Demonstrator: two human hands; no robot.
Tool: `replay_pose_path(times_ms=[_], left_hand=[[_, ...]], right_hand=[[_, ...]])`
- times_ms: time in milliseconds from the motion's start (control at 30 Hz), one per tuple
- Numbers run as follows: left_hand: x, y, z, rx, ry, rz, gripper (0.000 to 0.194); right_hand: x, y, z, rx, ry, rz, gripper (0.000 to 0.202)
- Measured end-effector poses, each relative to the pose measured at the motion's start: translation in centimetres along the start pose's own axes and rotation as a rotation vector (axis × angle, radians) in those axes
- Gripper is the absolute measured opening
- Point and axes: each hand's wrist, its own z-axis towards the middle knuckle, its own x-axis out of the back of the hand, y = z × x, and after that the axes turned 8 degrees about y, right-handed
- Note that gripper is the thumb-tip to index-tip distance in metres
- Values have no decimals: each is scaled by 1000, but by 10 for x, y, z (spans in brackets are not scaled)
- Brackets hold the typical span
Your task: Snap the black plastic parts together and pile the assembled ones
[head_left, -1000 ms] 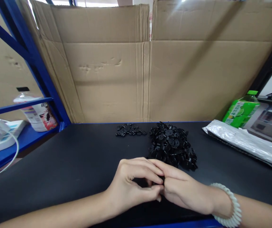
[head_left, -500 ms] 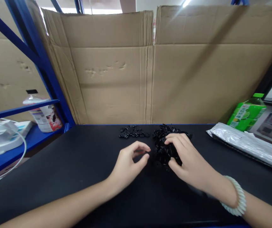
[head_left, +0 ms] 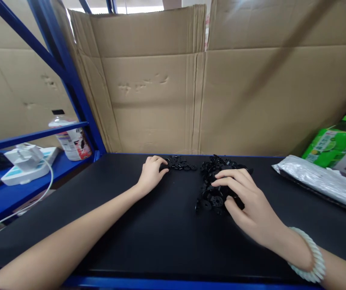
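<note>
Two piles of small black plastic parts lie on a black tabletop. My left hand [head_left: 152,174] reaches to the left edge of the smaller pile [head_left: 182,164], with thumb and fingers curved and a gap between them. Nothing shows in its grasp. Over the right side of the larger heap [head_left: 211,189] rests my right hand [head_left: 245,199], its fingers spread and bent, the thumb apart. Some pieces in this heap are round discs with holes. The palm hides part of the heap, and whether the fingertips touch pieces is hard to make out.
Cardboard panels [head_left: 151,92] stand along the back edge. To the right lie a silvery plastic package [head_left: 320,179] and a green bottle [head_left: 331,143]. On the left, a blue frame [head_left: 70,86] holds a white power strip [head_left: 29,167] with a cable and a labelled bottle [head_left: 72,141].
My left hand has moved forward and left, from beside the larger heap to the smaller pile. My right hand stays at the larger heap, fingers slightly shifted. The camera view has swung a little left.
</note>
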Motion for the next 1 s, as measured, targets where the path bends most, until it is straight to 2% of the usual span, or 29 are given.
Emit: replay_pose_path(times_ms=[100,233,333,400,467,567,600,733,833,1000], left_hand=[[6,6,0,-22,37,-99,6],[18,24,-3,-18,92,-251,5],[28,52,-15,-28,35,-396,6],[34,73,-28,-48,-19,-500,8],[39,93,-42,3,-92,-724,5],[45,112,-62,72,-115,-902,2],[46,115,-67,86,-112,-962,3],[48,121,-78,25,-154,-1147,31],[48,121,-80,-39,-147,-1113,25],[46,119,-78,-127,-129,-1042,19]], right_hand=[[2,-5,-1,-85,-6,170,33],[0,-9,-4,-317,-113,338,28],[-4,-12,-5,-511,-126,567,28],[-8,-13,-6,-632,-154,729,36],[-11,-15,-6,-727,-237,875,39],[-14,-18,-6,-841,-345,1068,26],[-14,-19,-7,-882,-365,1136,23],[-12,-18,-8,-1007,-410,1394,16],[-11,-17,-9,-1063,-455,1452,13],[-14,-16,-9,-1110,-541,1406,11]])
